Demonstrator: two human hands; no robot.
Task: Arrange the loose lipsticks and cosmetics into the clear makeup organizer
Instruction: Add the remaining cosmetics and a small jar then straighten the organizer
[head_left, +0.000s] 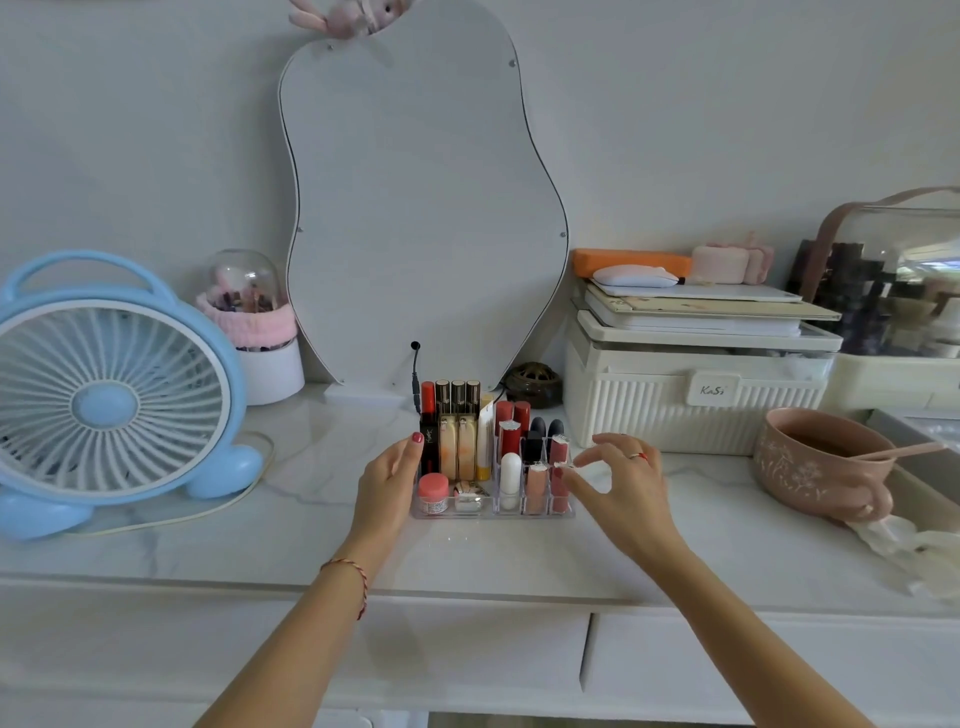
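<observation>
On the white table (519, 551), before the mirror (423, 208): one clear organizer (493, 512), rigid, judged light, slippery-walled and brittle, stocked with upright lipsticks (558, 480). Left hand (387, 480) is laid open against its left wall. Right hand (626, 486) is loosely curled at the front-right lipstick's cap; contact cannot be told. Small smooth tubes are best pinched at the cap.
</observation>
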